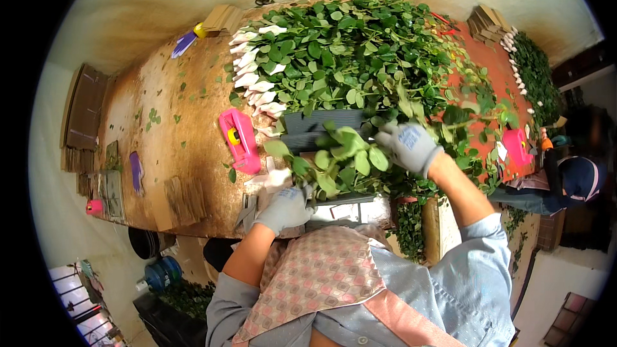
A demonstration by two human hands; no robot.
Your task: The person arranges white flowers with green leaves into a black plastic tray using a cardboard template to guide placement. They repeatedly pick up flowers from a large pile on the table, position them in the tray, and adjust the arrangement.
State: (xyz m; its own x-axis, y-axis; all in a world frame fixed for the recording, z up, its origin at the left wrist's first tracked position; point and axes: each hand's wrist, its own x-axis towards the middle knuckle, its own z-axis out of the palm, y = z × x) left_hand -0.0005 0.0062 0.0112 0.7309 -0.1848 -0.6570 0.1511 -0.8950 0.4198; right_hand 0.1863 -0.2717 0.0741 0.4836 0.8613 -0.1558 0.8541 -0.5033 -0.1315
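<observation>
Both my hands wear grey gloves. My right hand [409, 146] is closed at the stem end of a leafy green stem [350, 154], which stretches left over a dark grey ridged board [305, 130]. My left hand [283, 211] has its fingers bent together at the table's near edge, just below a white-wrapped flower head [274, 177]; what it grips is hidden. Beyond the board lies a wide pile of leafy stems [347, 51], with white-wrapped flower heads [247, 67] lined up along its left side. A pink tape dispenser [239, 141] stands left of the board.
Cardboard pieces [183, 199] lie near the left front edge, with purple gloves [136, 172] beyond. Cardboard stacks [222, 20] stand at the back. On the right are another pink dispenser [516, 146], a second row of stems [536, 71] and another person [572, 180]. A blue water bottle [162, 273] stands below left.
</observation>
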